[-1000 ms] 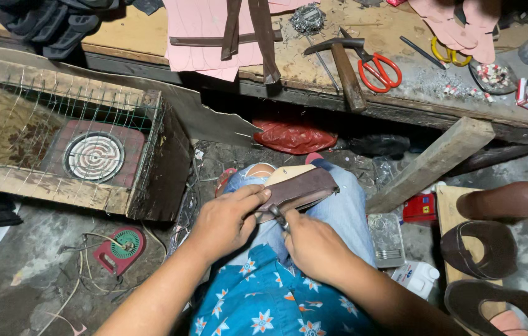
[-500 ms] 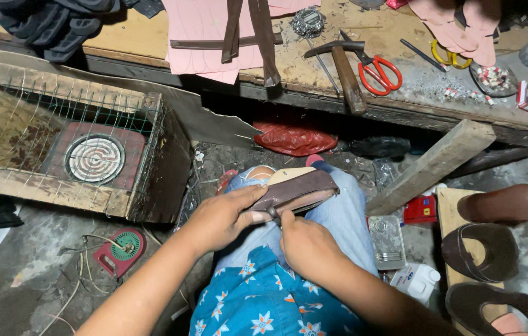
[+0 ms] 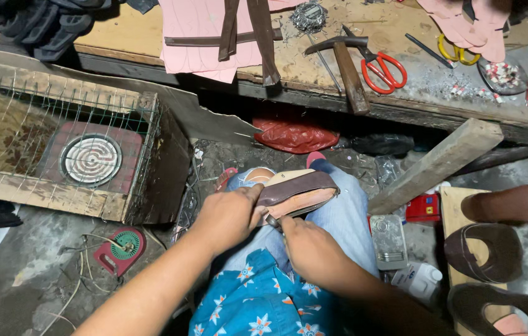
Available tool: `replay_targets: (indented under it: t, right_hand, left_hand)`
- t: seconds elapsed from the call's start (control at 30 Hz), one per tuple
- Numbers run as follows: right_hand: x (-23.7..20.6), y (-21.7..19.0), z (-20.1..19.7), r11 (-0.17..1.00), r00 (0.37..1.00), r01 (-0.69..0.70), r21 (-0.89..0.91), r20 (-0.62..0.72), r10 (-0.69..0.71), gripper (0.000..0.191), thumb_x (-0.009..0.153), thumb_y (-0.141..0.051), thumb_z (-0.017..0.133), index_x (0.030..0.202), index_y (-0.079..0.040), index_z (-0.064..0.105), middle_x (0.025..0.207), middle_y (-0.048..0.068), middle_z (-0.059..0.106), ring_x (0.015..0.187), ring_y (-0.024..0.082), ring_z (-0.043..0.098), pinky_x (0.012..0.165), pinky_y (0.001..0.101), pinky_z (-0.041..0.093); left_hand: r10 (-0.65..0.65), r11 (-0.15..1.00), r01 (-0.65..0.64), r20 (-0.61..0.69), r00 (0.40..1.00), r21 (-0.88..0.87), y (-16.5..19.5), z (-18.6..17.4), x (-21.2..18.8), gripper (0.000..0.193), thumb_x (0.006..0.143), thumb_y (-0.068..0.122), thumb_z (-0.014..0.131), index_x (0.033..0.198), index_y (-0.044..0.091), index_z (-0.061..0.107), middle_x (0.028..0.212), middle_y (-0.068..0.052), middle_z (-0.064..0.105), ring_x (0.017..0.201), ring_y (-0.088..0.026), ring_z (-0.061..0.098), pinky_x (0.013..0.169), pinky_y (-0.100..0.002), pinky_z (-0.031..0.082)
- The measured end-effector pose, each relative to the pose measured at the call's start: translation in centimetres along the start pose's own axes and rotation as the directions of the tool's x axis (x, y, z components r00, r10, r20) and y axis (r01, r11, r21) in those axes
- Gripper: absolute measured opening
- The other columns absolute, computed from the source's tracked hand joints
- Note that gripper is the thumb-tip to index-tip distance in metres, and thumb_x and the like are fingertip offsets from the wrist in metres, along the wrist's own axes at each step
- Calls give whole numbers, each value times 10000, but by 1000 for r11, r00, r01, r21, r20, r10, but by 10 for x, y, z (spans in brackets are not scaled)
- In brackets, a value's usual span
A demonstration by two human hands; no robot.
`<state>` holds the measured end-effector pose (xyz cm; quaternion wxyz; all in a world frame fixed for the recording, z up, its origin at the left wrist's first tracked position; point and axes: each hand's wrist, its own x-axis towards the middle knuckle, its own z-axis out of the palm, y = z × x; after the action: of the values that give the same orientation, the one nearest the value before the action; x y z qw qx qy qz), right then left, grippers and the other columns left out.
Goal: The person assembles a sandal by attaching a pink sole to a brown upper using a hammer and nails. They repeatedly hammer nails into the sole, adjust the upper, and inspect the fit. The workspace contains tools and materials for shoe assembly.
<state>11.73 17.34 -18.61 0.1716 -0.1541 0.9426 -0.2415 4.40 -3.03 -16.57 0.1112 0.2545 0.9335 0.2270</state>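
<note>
A brown leather shoe upper on a tan sole (image 3: 298, 190) rests on my lap, over my jeans. My left hand (image 3: 226, 214) grips its near end, thumb on the brown strap. My right hand (image 3: 310, 249) sits just below it, fingers closed around a small dark tool (image 3: 272, 222) whose tip touches the sole's edge. Most of the tool is hidden in my fist.
A wooden workbench (image 3: 139, 37) at the top holds a hammer (image 3: 345, 62), red scissors (image 3: 385, 68), pink patterns (image 3: 205, 31) and leather strips. A wire-covered wooden box with a coil heater (image 3: 90, 158) stands left. A wooden plank (image 3: 438, 165) and brown shoe uppers (image 3: 485, 252) lie right.
Both hands stay on the shoe piece. My right hand has shifted slightly along its lower edge, and the piece has tilted a little.
</note>
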Motion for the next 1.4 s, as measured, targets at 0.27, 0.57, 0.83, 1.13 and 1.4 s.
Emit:
replay_targets:
  t: [0.27,0.57,0.83,1.13,1.4]
  right_hand:
    - [-7,1,-4,984,954,124,126,-289,-83,336,874,-147,632,1177,-17,568,985,223,666,908,427,647,773,508,511]
    - [8,5,39,995,958,53,-81,-276,-74,241,917,-180,616,1045,-15,495,895,214,657,770,395,683,651,506,546]
    - [-11,2,-11,983,917,44,179,-397,31,349,860,-189,724,1123,-34,554,963,205,688,854,412,697,728,484,546]
    - [-1,18,-54,759,760,224,611,-597,256,561,775,-136,841,1255,-45,564,1097,43,675,996,132,637,889,310,532]
    - [-10,101,-25,496,721,61,866,-382,578,408,840,-101,791,1188,-48,586,916,12,662,793,129,611,707,301,525]
  left_hand:
    - [54,998,-57,-98,994,-28,0,3,0,540,874,332,686,1330,55,601,1087,-191,723,958,-372,699,793,-488,547]
    - [76,995,-74,32,997,-65,-2,9,-15,809,769,200,735,1482,15,398,1195,-216,672,1007,-402,669,838,-490,533]
    - [-27,970,16,-44,999,-241,13,-44,-13,634,711,250,839,1280,122,589,967,-196,735,927,-391,710,780,-466,566]
    - [97,817,-290,-377,921,-499,64,-69,30,691,761,230,833,1316,26,476,1082,-173,732,1004,-298,732,851,-365,549]
    - [199,512,-296,-224,954,-806,69,49,77,680,901,196,719,1481,-27,443,1428,-214,599,1334,-304,580,1098,-398,454]
